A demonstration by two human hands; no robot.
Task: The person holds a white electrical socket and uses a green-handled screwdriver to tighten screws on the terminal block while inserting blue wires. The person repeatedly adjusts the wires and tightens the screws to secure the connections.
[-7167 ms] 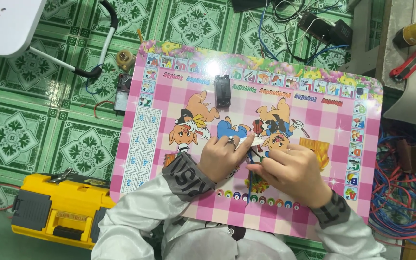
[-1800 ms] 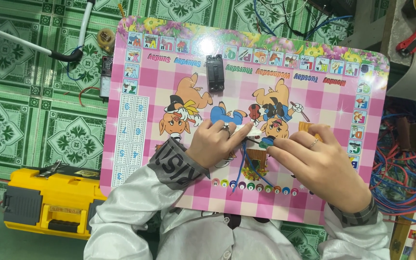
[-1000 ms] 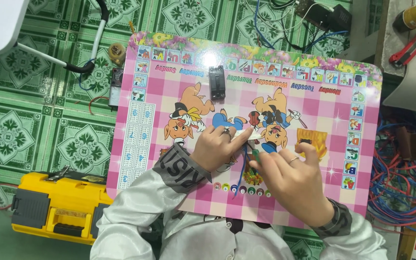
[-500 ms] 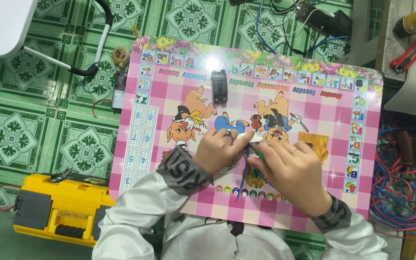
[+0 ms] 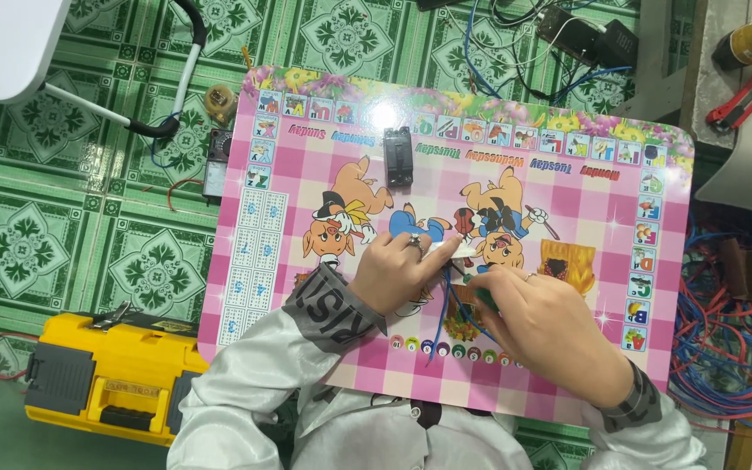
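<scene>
1. The right hand (image 5: 543,329) is closed narrow on a green-handled tool (image 5: 480,296); keep its tip steady.
2. The left hand (image 5: 398,270) pinches a small white part (image 5: 447,251) against the pink board (image 5: 306,174), mid-board; press firmly.
3. Farther off lies a black switch (image 5: 398,157), untouched.

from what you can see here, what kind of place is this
Probably a small home workshop for electrical assembly, worked at floor level. A pink cartoon lap table sits over green patterned floor tiles, with a yellow tool case, tangled red and blue wires and red pliers nearby.
</scene>
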